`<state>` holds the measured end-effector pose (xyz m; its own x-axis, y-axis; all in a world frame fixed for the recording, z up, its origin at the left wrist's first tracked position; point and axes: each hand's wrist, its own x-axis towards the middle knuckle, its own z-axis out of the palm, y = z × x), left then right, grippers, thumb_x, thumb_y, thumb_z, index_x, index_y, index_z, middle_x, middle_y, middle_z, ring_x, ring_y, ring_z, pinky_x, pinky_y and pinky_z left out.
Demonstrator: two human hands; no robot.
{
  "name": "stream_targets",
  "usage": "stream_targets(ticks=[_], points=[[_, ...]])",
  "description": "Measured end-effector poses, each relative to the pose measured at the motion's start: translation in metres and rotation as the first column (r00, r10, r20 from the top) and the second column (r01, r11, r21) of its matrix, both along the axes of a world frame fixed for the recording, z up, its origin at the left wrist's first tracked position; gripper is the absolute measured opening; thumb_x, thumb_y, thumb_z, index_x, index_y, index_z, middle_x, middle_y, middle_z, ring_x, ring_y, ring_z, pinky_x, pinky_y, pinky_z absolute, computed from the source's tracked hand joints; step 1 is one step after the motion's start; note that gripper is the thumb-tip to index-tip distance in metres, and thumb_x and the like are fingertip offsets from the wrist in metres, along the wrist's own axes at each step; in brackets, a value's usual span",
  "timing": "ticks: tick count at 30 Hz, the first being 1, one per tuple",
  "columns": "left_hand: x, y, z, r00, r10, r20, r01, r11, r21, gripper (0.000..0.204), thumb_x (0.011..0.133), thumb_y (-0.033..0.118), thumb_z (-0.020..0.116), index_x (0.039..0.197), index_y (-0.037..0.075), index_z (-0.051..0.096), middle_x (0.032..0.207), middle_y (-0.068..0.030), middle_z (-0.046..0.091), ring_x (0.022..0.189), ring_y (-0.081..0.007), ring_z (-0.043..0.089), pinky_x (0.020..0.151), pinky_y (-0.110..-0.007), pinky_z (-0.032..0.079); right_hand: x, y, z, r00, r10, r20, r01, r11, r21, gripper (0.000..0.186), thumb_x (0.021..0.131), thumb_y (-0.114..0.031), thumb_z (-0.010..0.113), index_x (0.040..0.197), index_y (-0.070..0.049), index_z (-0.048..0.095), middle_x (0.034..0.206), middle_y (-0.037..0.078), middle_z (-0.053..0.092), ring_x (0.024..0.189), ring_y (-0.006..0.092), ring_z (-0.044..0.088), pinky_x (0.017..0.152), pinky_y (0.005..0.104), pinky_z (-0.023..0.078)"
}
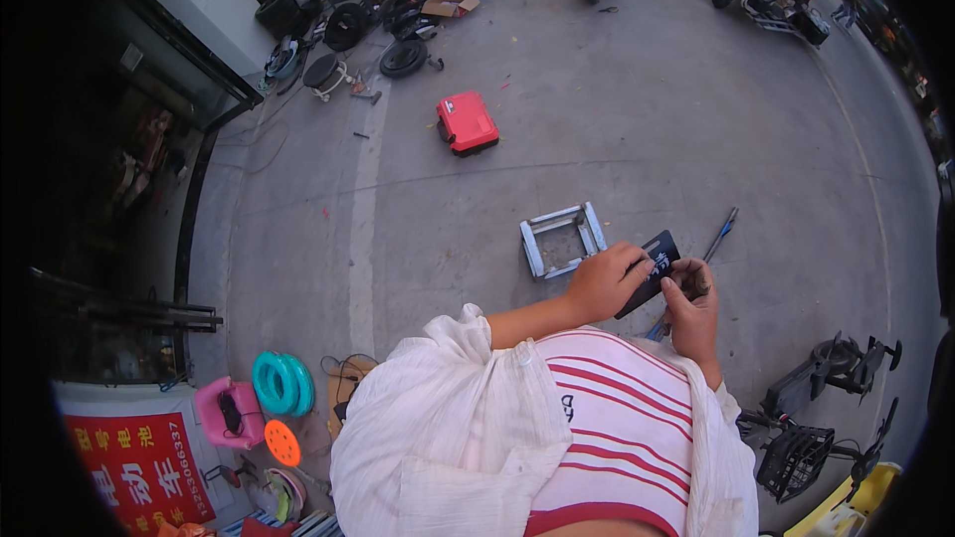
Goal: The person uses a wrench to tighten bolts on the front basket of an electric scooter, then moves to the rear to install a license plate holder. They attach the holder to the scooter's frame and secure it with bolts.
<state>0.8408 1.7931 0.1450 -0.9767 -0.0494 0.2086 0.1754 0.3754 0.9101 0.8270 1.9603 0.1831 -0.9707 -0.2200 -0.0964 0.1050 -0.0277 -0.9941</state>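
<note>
In front of my body I hold a flat black rectangular slab with white markings on its face; it resembles a phone, but its exact kind is unclear. My left hand grips its left edge, the fingers reaching over onto the face. On the opposite edge, my right hand pinches it between the thumb and curled fingers. A square metal frame lies on the ground just beyond my left hand. Beyond my right hand is a long metal rod with a blue part, its near end hidden behind the slab and hand.
A red case lies farther out on the concrete. Tyres, a round stool and cardboard boxes gather at the far left. Scooter parts with a black basket stand near right. A pink seat and teal rings sit near left.
</note>
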Motion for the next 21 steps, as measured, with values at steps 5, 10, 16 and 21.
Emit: stream_targets(ticks=[5,10,16,21], points=[[-0.007,-0.009,-0.013,0.980,-0.122,0.156,0.092,0.978,0.186,0.031,0.095,0.027,0.054,0.091,-0.002,0.064,0.081,-0.0156,0.062,0.073,-0.0270,0.061,0.068,-0.036,0.046,-0.006,-0.018,-0.016,0.961,0.092,-0.260,-0.028,0.971,0.239,0.016,0.085,0.004,0.065,0.099,-0.001,0.058,0.081,0.000,0.057,0.069,0.0050,0.046,0.061,0.0211,0.042],[-0.007,-0.020,-0.023,0.963,-0.154,0.219,0.095,0.962,0.256,0.032,0.095,0.027,0.054,0.090,-0.002,0.066,0.079,-0.0142,0.064,0.071,-0.0220,0.060,0.067,-0.035,0.046,-0.012,-0.026,-0.022,0.925,0.216,-0.311,-0.065,0.900,0.430,0.014,0.086,0.002,0.066,0.097,-0.001,0.059,0.083,0.001,0.061,0.072,0.0042,0.051,0.062,0.0219,0.044],[-0.010,-0.028,-0.013,0.971,-0.118,0.209,0.073,0.975,0.210,0.027,0.095,0.025,0.053,0.100,0.001,0.064,0.083,-0.0140,0.064,0.074,-0.0250,0.063,0.069,-0.036,0.047,-0.019,-0.039,-0.027,0.982,0.093,-0.164,-0.079,0.993,0.091,0.011,0.089,-0.002,0.063,0.099,-0.001,0.058,0.085,0.003,0.062,0.066,0.0056,0.051,0.056,0.0198,0.042],[-0.008,-0.037,-0.005,0.973,0.021,0.229,-0.066,0.979,0.192,0.033,0.090,0.027,0.057,0.117,0.008,0.060,0.096,-0.0172,0.068,0.086,-0.0357,0.066,0.075,-0.041,0.050,-0.027,-0.040,-0.007,0.981,0.035,0.191,-0.012,0.993,-0.116,0.018,0.096,-0.012,0.053,0.109,0.001,0.058,0.086,0.002,0.061,0.058,0.0015,0.041,0.046,0.0166,0.032]])
